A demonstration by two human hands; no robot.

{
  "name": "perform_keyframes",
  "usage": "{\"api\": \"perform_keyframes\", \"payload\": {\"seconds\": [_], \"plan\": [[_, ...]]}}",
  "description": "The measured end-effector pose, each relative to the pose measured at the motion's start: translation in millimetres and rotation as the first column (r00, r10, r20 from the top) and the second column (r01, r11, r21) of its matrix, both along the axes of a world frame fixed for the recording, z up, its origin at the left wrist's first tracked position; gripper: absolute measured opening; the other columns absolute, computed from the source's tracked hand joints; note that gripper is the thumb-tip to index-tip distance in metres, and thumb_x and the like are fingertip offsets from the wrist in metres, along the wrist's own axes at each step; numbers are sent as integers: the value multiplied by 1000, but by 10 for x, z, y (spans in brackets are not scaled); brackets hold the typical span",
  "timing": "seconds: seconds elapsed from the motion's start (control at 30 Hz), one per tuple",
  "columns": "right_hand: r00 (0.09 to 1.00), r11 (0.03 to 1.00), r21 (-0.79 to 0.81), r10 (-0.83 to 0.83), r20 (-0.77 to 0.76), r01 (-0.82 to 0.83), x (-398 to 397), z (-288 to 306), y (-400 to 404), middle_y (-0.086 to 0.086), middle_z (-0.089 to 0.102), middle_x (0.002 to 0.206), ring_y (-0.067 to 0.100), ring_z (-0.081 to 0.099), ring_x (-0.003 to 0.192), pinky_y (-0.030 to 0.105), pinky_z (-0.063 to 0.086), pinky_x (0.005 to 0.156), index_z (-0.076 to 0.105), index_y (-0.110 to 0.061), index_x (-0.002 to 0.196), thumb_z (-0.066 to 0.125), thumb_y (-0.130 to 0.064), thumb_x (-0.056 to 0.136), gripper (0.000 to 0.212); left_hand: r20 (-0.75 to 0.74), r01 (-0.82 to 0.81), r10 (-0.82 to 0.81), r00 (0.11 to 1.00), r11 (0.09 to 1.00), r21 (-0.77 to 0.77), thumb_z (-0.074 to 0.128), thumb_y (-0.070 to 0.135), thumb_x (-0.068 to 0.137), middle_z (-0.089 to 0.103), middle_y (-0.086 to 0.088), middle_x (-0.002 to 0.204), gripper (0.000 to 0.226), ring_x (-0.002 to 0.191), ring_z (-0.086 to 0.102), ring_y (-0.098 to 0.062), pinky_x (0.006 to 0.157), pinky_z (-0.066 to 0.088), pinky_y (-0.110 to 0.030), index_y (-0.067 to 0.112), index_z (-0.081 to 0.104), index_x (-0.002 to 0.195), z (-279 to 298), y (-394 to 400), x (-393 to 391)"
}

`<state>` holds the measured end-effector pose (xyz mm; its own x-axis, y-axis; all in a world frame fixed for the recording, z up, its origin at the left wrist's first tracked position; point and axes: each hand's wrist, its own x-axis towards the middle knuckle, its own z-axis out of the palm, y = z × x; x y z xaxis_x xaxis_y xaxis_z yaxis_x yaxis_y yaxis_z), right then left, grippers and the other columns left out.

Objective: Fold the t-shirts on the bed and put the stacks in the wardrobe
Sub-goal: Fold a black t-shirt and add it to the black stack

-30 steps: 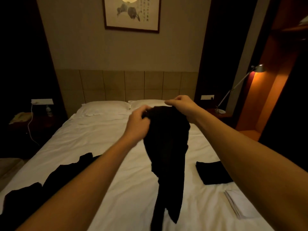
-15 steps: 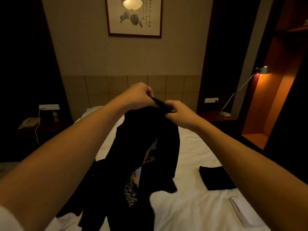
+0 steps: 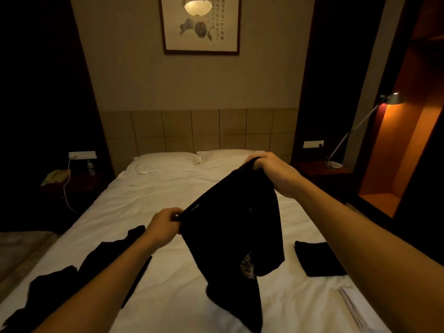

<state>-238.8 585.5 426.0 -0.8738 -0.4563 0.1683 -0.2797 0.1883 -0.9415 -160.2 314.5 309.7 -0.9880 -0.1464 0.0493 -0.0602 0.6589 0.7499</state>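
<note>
head view: both hands hold up one black t-shirt point(image 3: 230, 227) over the bed point(image 3: 168, 193). the left hand point(image 3: 164, 228) pinches a top edge of the cloth between thumb and curled fingers, low and near the body; the right hand point(image 3: 276, 173) grips the other end of that edge in a closed fist, higher and farther out. the held edge runs taut on a slant, rising from the left hand to the right hand. below it the shirt hangs limp in soft, matte folds, its long axis roughly vertical, its lower end trailing down toward the sheet under the hands. a small pale patterned patch shows low on the fabric; what it is cannot be told.

the bed sheet is white, smooth with shallow creases. left of the left hand, partly under that forearm, loose dark clothes point(image 3: 96, 267) lie crumpled in an uneven heap. right of the hanging shirt, under the right forearm, a folded black shirt point(image 3: 317, 259) lies flat as a neat rectangle. nearer than it, a flat white folded item point(image 3: 358, 306) sits at the bed's edge. beyond the hands lie two plump white pillows point(image 3: 165, 161) against a padded, panelled headboard point(image 3: 204, 131). beyond the right hand a thin metal lamp point(image 3: 389, 99) glows beside orange wooden wardrobe panels point(image 3: 408, 145).
</note>
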Motion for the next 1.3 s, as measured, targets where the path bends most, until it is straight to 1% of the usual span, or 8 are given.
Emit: {"api": "perform_keyframes", "payload": {"seconds": [0.13, 0.27, 0.33, 0.47, 0.63, 0.87, 1.03, 1.3], "plan": [[974, 975, 158, 124, 190, -155, 28, -136, 43, 11, 69, 98, 25, 65, 93, 41, 52, 90, 61, -10, 108, 42, -2, 95, 24, -31, -62, 78, 996, 934, 351, 55, -4, 89, 69, -6, 67, 20, 59, 63, -18, 56, 47, -23, 6, 73, 86, 331, 211, -56], [949, 863, 398, 304, 84, -311, 259, -550, -420, 5, 63, 122, 17, 63, 105, 30, 55, 84, 41, -25, 138, 70, -27, 90, 57, -63, 77, -71, 995, 993, 89, 57, 5, 88, 72, -9, 82, 17, 77, 66, -19, 73, 51, -30, 11, 73, 84, 869, 605, -147], [971, 929, 320, 223, -89, -184, 245, -797, -617, 8, 65, 112, 22, 64, 97, 39, 53, 81, 50, -17, 129, 65, -18, 89, 43, -80, 81, -89, 993, 992, -100, 57, 6, 87, 70, -5, 81, 18, 79, 65, -18, 68, 50, -27, 13, 73, 85, 1070, 698, -183], [996, 970, 230, 88, -13, -82, 96, -1032, -401, 3, 53, 70, 18, 49, 59, 38, 42, 59, 55, -12, 88, 47, -2, 90, 14, 6, 156, -158, 987, 968, -196, 65, 8, 88, 69, 0, 78, 13, 62, 62, -10, 53, 43, -19, 19, 73, 89, 1329, 522, -151], [995, 884, 465, 81, -56, -46, -73, -1063, 14, 17, 67, 92, 26, 62, 78, 38, 53, 69, 65, -13, 100, 52, 1, 92, 20, 214, 278, -210, 954, 888, -367, 64, 15, 94, 61, 6, 84, 14, 71, 56, -9, 62, 41, -18, 26, 70, 100, 1090, 39, -59], [990, 947, 308, -46, -134, 85, -47, -942, 85, 2, 68, 104, 18, 61, 96, 30, 47, 85, 70, -15, 102, 41, 3, 92, 36, 207, 241, -206, 957, 957, -164, 48, -3, 98, 70, 2, 95, 31, 83, 63, -12, 78, 47, -24, 16, 72, 102, 594, -397, 286], [917, 950, 198, -156, -367, 241, 154, -678, 24, -1, 65, 108, 15, 57, 106, 27, 42, 93, 67, -16, 105, 39, 2, 92, 36, 104, -91, 46, 994, 871, 483, 44, 3, 100, 63, -2, 76, 30, 76, 58, -19, 69, 46, -30, 13, 70, 90, 517, -308, 491], [949, 935, 338, 5, -314, 106, 693, 103, 254, -3, 70, 86, 18, 68, 84, 33, 52, 78, 71, -22, 98, 61, -29, 96, 12, -327, -13, 163, 931, 909, 416, 48, 6, 96, 59, -4, 80, 20, 77, 56, -16, 68, 41, -28, 13, 60, 82, 804, -96, 898]]}}
